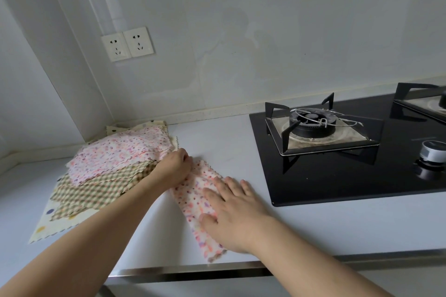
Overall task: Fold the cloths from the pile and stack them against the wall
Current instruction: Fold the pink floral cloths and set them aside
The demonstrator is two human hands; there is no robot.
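Our right hand (231, 214) presses flat, fingers straight, on one folded pink cloth (193, 198) whose far end our left hand (175, 166) pinches, beside one pile (108, 171), two sockets (127, 43) above.

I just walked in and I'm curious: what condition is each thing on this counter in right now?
Pink cloth: folded into a strip, flat on the counter.
Left hand: pinching the strip's far end.
Right hand: fingers straight, pressing the strip flat.
Pile: loose, unfolded cloths, fanned out in the corner.
Burner: no flame, no pot.
Knob: setting not readable.
Sockets: nothing plugged in.
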